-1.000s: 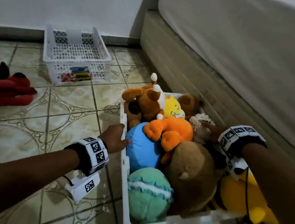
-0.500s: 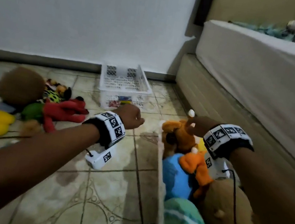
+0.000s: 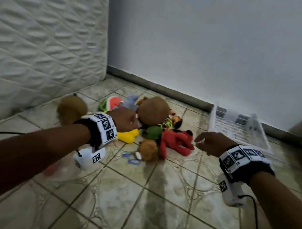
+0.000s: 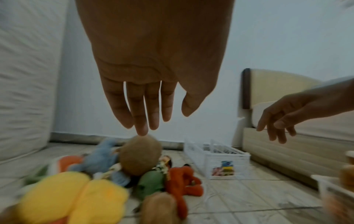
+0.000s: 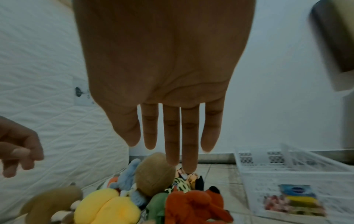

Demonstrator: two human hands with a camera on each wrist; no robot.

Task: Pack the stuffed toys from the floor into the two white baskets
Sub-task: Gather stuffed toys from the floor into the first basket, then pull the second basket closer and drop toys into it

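A pile of stuffed toys lies on the tiled floor: a big round brown toy (image 3: 154, 110), a red toy (image 3: 176, 142), a yellow toy (image 3: 127, 135), a green toy (image 3: 153, 132) and a small brown toy (image 3: 148, 150). Another brown toy (image 3: 71, 109) sits apart at the left. My left hand (image 3: 128, 121) hovers over the pile's left side with straight fingers (image 4: 141, 127), holding nothing. My right hand (image 3: 204, 142) hangs just right of the red toy, fingers (image 5: 172, 148) stretched and empty. The white basket (image 3: 240, 130) stands at the back right with no toys in it.
A quilted mattress (image 3: 39, 34) leans against the left wall. A bed frame (image 4: 287, 144) runs along the right. The rim of a second basket (image 4: 329, 186) holding toys shows in the left wrist view. Small blue scraps (image 3: 130, 158) lie before the pile.
My view has swung left from the full basket by the bed to the pile. Both hands have left that basket and now reach out over the floor toys.
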